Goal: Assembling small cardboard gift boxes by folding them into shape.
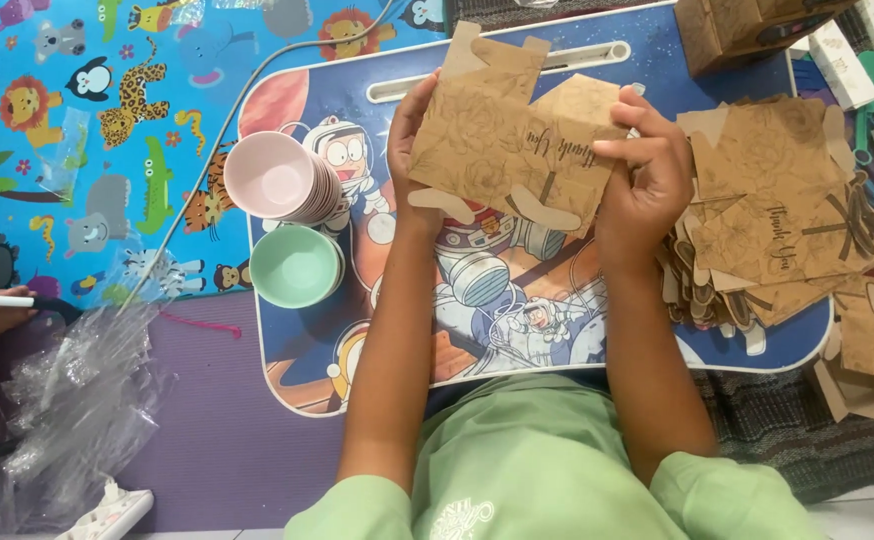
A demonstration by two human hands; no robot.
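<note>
Small lap table (307, 385) with astronaut print sits on animal-pattern mat (57, 150); we work above it. We hold flat brown card box blank (517, 150) over table's upper middle, unfolded, flaps loose. Left hand (409, 125) grips left edge, fingers curled behind, thumb in front. Right hand (647, 170) pinches right edge, forefinger laid flat across face. Best to fold along scored lines, keep flaps clear. Stack of like blanks (777, 230) at right; pink bowls (277, 178), green bowl (295, 265) at left.

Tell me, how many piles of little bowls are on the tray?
2. A pink stack sits at the tray's left edge, tipped sideways; a green stack sits just below it. How many bowls each stack holds can't be told.
</note>
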